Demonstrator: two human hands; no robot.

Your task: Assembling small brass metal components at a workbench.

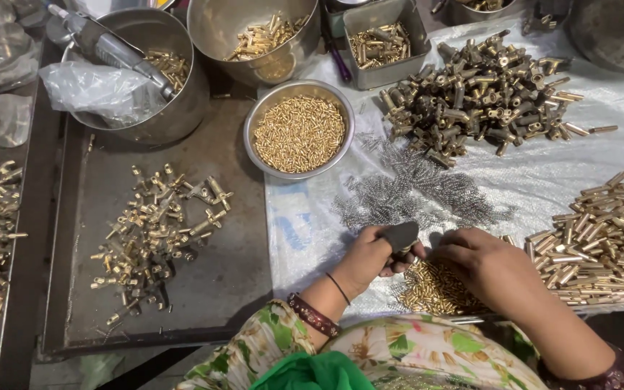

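My left hand [367, 258] is closed around a dark grey, wedge-shaped tool [401, 236] near the front of the white sheet [543, 173]. My right hand [479, 261] rests beside it with fingers bent toward the tool's tip; whether it pinches anything is hidden. Between and under both hands lies a small heap of short brass pins [431, 289]. Just beyond the hands spreads a patch of thin steel springs [413, 191].
A steel bowl of brass pins [299, 131] stands behind the springs. A pile of dark brass fittings [478, 94] lies at the back right, brass tubes [608, 238] at the right. Assembled brass parts [153, 231] lie on a dark tray at left. Larger metal pots [250, 32] stand behind.
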